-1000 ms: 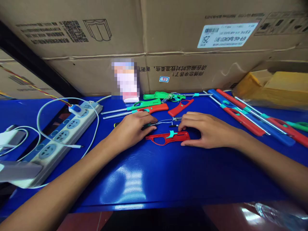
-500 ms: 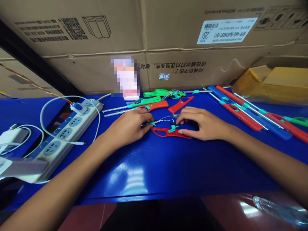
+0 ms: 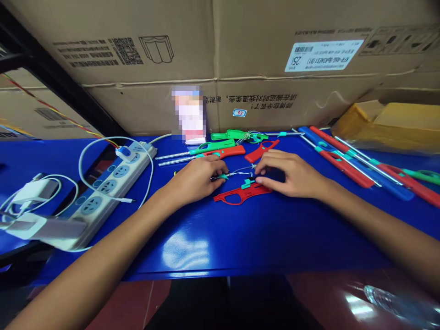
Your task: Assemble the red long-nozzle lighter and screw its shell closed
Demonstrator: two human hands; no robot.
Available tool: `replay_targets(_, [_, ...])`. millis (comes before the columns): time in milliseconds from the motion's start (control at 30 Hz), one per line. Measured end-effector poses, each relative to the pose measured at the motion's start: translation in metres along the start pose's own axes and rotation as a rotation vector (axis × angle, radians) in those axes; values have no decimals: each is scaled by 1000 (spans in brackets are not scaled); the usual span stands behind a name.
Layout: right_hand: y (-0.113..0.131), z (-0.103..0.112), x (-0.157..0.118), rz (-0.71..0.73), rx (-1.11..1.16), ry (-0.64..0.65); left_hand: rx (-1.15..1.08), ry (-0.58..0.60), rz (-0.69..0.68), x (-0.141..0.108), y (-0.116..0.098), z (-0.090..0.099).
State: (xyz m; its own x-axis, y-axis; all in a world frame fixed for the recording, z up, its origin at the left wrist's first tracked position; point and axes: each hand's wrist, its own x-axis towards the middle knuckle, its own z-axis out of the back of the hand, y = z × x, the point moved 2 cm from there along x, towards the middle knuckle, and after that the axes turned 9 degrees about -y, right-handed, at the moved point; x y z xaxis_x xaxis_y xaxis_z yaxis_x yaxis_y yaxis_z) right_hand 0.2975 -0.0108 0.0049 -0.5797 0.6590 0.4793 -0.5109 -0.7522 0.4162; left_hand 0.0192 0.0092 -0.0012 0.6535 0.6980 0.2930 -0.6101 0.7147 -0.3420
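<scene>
My left hand (image 3: 202,178) is closed, pinching the end of a lighter's metal tube with a teal piece (image 3: 224,176) showing at the fingertips. Thin wires (image 3: 243,173) run from there across to my right hand (image 3: 290,175). That hand's fingers are curled round a small lighter part with a black end, mostly hidden by them. Below both hands lies a red lighter handle half (image 3: 237,196), its inside facing up. A teal trigger (image 3: 246,184) sits by its upper edge. The right thumb is at the shell's right end. Just behind lies another red handle half (image 3: 263,150).
Behind are green lighter parts (image 3: 237,135) and lighters with green (image 3: 215,146) and red (image 3: 231,151) handles. Several long lighters (image 3: 357,160) lie at right. A power strip (image 3: 120,172) with white cables stands left. A phone (image 3: 192,119) leans against the cardboard box (image 3: 144,103).
The red handle half has turned, its left end swinging toward the table's front edge and apart from my left fingers. Both hands keep their hold. The whole view has shifted slightly.
</scene>
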Motion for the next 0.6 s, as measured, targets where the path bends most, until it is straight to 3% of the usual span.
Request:
replay_targets(100, [3,-5,16,17,-72,-47,-18,7,-3,0,-1,1])
replay_targets(333, [7,-27,39,29,-89,95,-27,10,-12,1,0,1])
replay_targets(467, [-6,2,27,-16,-86,56,4,31,-10,1,1,1])
replay_targets(600, [-30,30,17,-59,-142,160,37,50,-33,0,1,3])
